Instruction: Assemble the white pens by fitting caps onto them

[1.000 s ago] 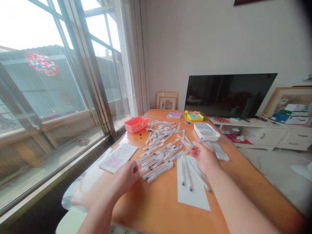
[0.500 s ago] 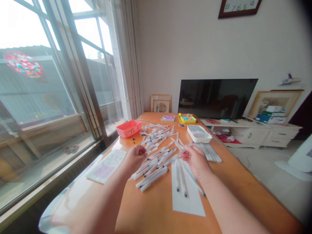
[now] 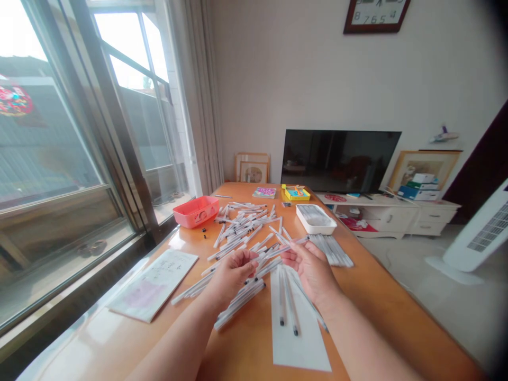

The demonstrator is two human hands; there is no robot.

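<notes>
My right hand [image 3: 307, 264] is closed on a clear-barrelled pen [image 3: 298, 244], which slants across the fingertips with its dark end up to the right. My left hand [image 3: 238, 267] is pinched just left of it, over the heap; what its fingers hold, if anything, cannot be made out. Beneath and beyond both hands spreads a heap of loose pens [image 3: 246, 225], many with black ends. Below my right hand, several pens lie on a white paper strip [image 3: 301, 352]. Beside that hand is a flat row of clear pen pieces [image 3: 331, 250].
A red basket [image 3: 196, 211] stands at the left, with tiny black pieces [image 3: 203, 230] near it. A white tray [image 3: 321, 227] holds more clear pieces. Further back are a yellow box [image 3: 297, 196] and a colourful booklet [image 3: 264, 192]. A notebook [image 3: 154, 286] lies front left.
My left hand has moved right, closer to my right hand, which keeps its pen. The view has turned slightly to the right.
</notes>
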